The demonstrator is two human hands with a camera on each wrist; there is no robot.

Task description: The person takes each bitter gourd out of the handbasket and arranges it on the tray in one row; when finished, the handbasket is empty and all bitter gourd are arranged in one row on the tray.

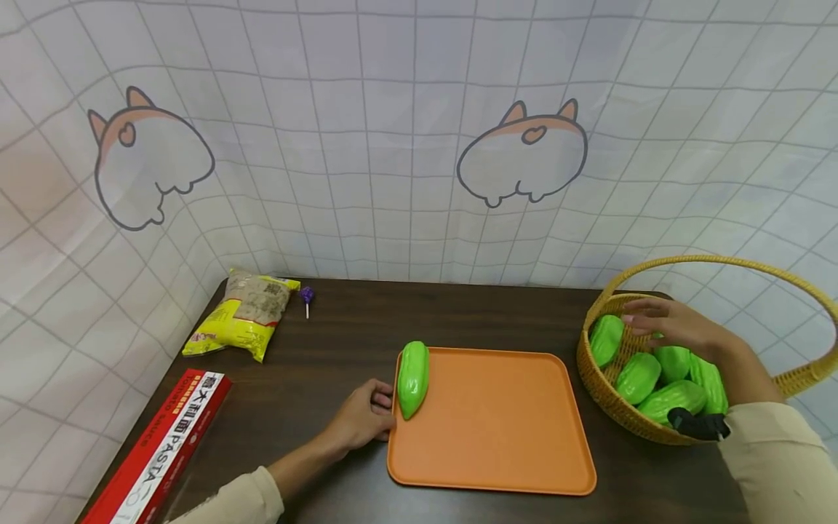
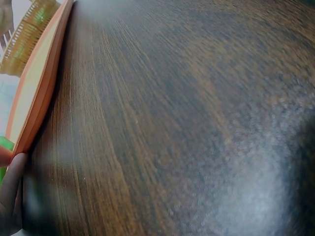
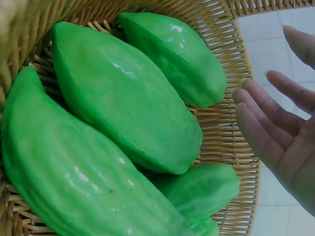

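My left hand [image 1: 358, 416] grips the left edge of an orange tray [image 1: 504, 429], its fingers curled at the rim. A thumb [image 2: 15, 179] shows against that rim in the left wrist view. On the tray's left side lies one glossy green gourd [image 1: 413, 380], lengthwise along the rim. Over the wicker basket [image 1: 592, 367] at the right, my right hand [image 1: 681, 327] hovers with fingers spread and nothing in them. Several more ridged green gourds [image 3: 128, 98] fill the basket beneath it. In the right wrist view the hand [image 3: 290, 123] appears beside the basket's rim.
A yellow bag [image 1: 249, 309] of grainy food lies at the back left, with a purple lollipop [image 1: 306, 295] beside it. A red pasta box [image 1: 164, 451] lies along the table's left edge. The basket's tall handle [image 1: 713, 260] arches over the right arm. A grid-patterned cloth [image 1: 406, 145] hangs behind the table.
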